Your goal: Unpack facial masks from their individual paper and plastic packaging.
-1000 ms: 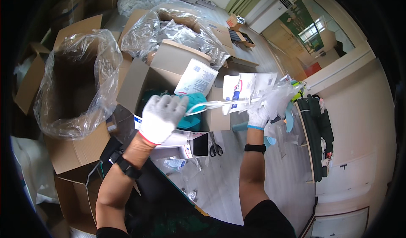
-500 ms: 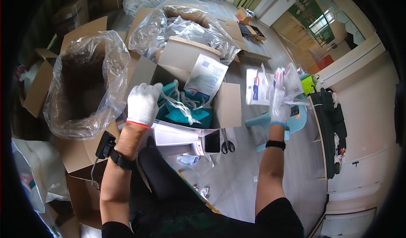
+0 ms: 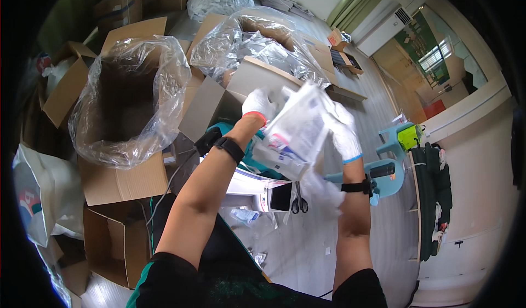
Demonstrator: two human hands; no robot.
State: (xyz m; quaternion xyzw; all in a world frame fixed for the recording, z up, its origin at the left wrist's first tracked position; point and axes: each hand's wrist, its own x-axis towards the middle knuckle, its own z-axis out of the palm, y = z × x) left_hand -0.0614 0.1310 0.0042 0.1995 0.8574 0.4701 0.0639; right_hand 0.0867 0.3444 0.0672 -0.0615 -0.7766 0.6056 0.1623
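While both gloved hands are bunched around that clear plastic packet mid-frame, I'd say keep it flat and get a firm pinch on both edges so the paper inside doesn't slide out. Left hand grips its upper left edge, right hand clamps the right side, though it's blurry, so I can't tell exactly how those fingers sit. Half a second ago the hands were spread well apart, each holding something separate; now they've come together on one packet. Scissors lie on the floor below, bag-lined cardboard box sits left of centre.
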